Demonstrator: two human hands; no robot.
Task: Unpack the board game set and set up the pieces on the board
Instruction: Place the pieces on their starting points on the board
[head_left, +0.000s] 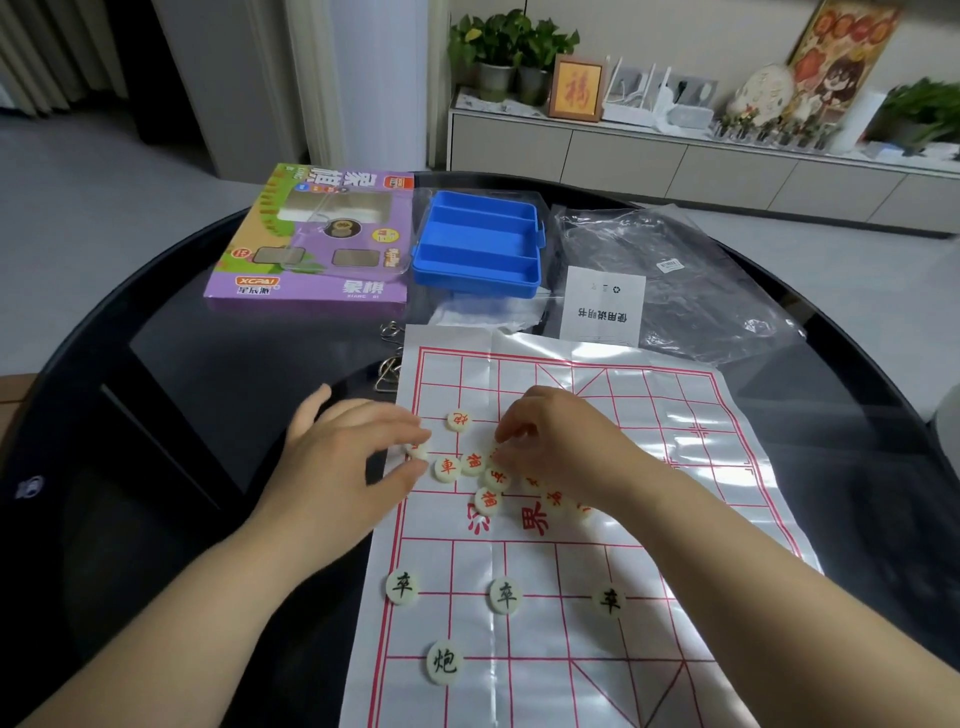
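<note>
A white plastic board sheet (649, 467) with a red grid lies on the dark table. A cluster of cream discs with red characters (472, 462) sits near the board's middle left. My left hand (343, 457) pinches one cream disc (418, 449) at the board's left edge. My right hand (561, 441) rests over the cluster, fingertips curled on a disc that is mostly hidden. Black-lettered discs stand on the near half: three in a row (505, 595) and one below them (443, 661).
A purple game box (311, 244) and an open blue plastic case (478, 244) lie at the table's far side. A clear bag with a white leaflet (602, 306) is at far right. Metal wire rings (389, 364) lie by the board's far left corner. The round table edge (62, 358) curves left.
</note>
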